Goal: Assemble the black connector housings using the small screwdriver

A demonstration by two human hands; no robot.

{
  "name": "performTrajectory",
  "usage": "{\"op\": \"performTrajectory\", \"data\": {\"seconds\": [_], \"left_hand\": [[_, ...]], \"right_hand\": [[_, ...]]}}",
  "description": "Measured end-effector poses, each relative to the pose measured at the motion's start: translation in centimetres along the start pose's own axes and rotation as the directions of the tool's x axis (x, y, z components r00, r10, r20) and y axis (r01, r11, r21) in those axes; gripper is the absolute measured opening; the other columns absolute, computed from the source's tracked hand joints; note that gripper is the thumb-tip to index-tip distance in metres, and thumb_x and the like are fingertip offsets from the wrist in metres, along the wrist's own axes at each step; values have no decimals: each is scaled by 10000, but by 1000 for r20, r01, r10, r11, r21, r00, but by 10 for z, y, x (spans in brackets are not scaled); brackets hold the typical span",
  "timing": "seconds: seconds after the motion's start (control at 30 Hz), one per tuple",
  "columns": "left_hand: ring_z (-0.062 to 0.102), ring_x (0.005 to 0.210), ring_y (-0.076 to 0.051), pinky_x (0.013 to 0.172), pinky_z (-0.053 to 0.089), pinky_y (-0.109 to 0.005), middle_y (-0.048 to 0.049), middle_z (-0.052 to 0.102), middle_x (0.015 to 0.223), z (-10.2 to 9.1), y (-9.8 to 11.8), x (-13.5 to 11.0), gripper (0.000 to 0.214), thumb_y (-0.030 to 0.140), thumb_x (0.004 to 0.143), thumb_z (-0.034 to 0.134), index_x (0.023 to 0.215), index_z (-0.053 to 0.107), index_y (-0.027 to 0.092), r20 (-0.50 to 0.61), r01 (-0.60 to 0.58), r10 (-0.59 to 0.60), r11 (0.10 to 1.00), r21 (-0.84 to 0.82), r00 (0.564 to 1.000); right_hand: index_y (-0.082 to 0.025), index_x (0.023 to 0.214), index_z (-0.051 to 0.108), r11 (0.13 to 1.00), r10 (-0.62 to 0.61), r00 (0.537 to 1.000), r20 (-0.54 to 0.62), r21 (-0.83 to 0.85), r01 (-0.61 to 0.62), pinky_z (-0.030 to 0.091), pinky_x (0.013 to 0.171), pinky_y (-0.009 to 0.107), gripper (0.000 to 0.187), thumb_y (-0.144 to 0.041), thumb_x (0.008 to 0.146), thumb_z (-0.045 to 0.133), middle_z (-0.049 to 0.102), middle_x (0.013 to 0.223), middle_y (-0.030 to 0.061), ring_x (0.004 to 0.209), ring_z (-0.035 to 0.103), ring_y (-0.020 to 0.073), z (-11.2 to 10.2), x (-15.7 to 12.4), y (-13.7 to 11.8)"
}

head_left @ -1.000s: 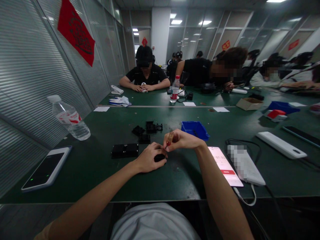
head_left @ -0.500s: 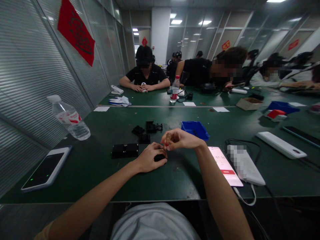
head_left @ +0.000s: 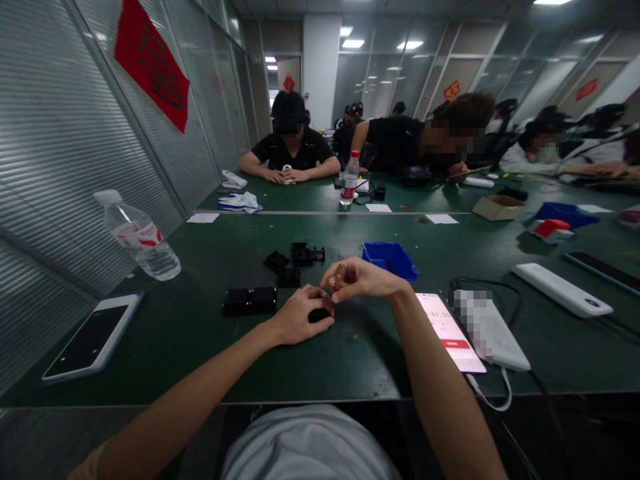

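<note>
My left hand [head_left: 304, 316] rests on the table with its fingers curled round a small black plastic part [head_left: 319, 315], mostly covered by them. Just above and to its right, my right hand [head_left: 357, 280] pinches a small screwdriver [head_left: 339, 275] with a see-through amber handle and a red collar. Its tip is hidden near the left fingertips, so I cannot tell whether it touches the part. To the left of my hands lies a glossy black case [head_left: 250, 301]. Several black plastic pieces [head_left: 301, 254] lie beyond them, near a blue tray [head_left: 380, 252].
A tilted-looking water bottle [head_left: 143, 237] and a phone [head_left: 93, 340] are at the left. At the right lie a lit phone [head_left: 450, 333], a cabled white power bank [head_left: 510, 343] and a white device [head_left: 563, 290]. Across the green table [head_left: 200, 373], a person [head_left: 290, 147] sits near another bottle [head_left: 349, 180].
The screwdriver's handle has tilted slightly to the right as my right fingers shifted on it. My left hand and the black part have stayed in place.
</note>
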State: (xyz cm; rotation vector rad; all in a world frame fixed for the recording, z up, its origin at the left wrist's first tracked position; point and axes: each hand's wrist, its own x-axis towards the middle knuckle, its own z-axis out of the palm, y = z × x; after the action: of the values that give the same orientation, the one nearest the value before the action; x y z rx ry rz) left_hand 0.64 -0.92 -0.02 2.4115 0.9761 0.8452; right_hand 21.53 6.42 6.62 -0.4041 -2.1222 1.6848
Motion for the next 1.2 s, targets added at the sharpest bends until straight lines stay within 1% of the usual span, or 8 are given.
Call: {"op": "performTrajectory", "data": {"seconds": [0.13, 0.4, 0.5, 0.6, 0.8, 0.9, 1.03, 1.2], "left_hand": [[606, 1125, -246, 1042, 488, -427, -63, 682, 1144, 1, -1, 0, 64, 241, 893, 716, 952, 731, 222, -2, -11, 11, 1000, 7, 1000], [606, 1118, -254, 1037, 487, -431, -75, 686, 1130, 0, -1, 0, 78, 241, 889, 727, 955, 730, 200, 4, -18, 18, 1000, 24, 1000], [605, 1118, -251, 1048, 483, -431, -72, 688, 1129, 0, -1, 1, 74, 237, 888, 727, 953, 728, 200, -1, -21, 21, 1000, 17, 1000], [604, 1126, -249, 1055, 482, -429, -70, 684, 1131, 0, 0, 0, 74, 237, 894, 721, 959, 730, 204, -1, -19, 19, 1000, 9, 1000], [605, 1116, -247, 1040, 496, -427, -67, 668, 1136, 1, -1, 0, 87, 247, 895, 717, 975, 733, 214, 12, -2, 2, 1000, 28, 1000], [602, 1123, -249, 1037, 493, -426, -68, 666, 1148, 1, -1, 0, 89, 244, 894, 717, 976, 733, 214, 5, -5, 5, 1000, 23, 1000], [603, 1123, -250, 1038, 481, -430, -66, 676, 1134, 1, -2, 0, 76, 249, 899, 714, 964, 729, 213, 4, -21, 21, 1000, 14, 1000], [602, 1118, -252, 1029, 485, -429, -61, 681, 1130, 1, -2, 0, 85, 262, 900, 713, 973, 727, 223, 18, -5, 4, 999, 34, 1000]], "right_hand": [[-135, 1061, 717, 999, 20, 1000, -16, 42, -20, 476, 618, 226, 396, -219, 716, 890, 679, 792, -16, 694, 621, 107, 1, -1, -1], [-142, 1045, 710, 999, 20, 1000, -2, 30, -19, 516, 667, 234, 346, -253, 756, 863, 717, 869, 17, 721, 654, 112, 0, -2, -1], [-146, 974, 717, 1000, 1, 1000, -3, 14, -1, 529, 697, 253, 265, -275, 781, 844, 718, 906, 32, 771, 664, 131, 0, -2, -1], [-140, 885, 719, 1000, -16, 1000, 10, -22, 16, 508, 677, 244, 214, -278, 781, 845, 721, 945, 41, 748, 630, 117, -1, -2, -1], [-136, 849, 727, 999, 5, 1000, 21, -53, -4, 497, 674, 260, 271, -354, 762, 861, 711, 861, 33, 741, 617, 131, -1, 0, -1], [-132, 898, 737, 999, 29, 1000, 7, -27, -29, 501, 653, 258, 295, -337, 738, 878, 706, 827, 22, 712, 623, 127, 0, 0, -2], [-148, 1058, 728, 999, 49, 998, -29, 22, -48, 490, 611, 229, 401, -241, 705, 894, 699, 785, -13, 673, 633, 112, 1, -1, -3], [-160, 1123, 708, 996, 59, 998, 1, 66, -59, 537, 678, 238, 405, -196, 748, 856, 744, 844, 6, 730, 698, 124, 0, -2, -3]]}}
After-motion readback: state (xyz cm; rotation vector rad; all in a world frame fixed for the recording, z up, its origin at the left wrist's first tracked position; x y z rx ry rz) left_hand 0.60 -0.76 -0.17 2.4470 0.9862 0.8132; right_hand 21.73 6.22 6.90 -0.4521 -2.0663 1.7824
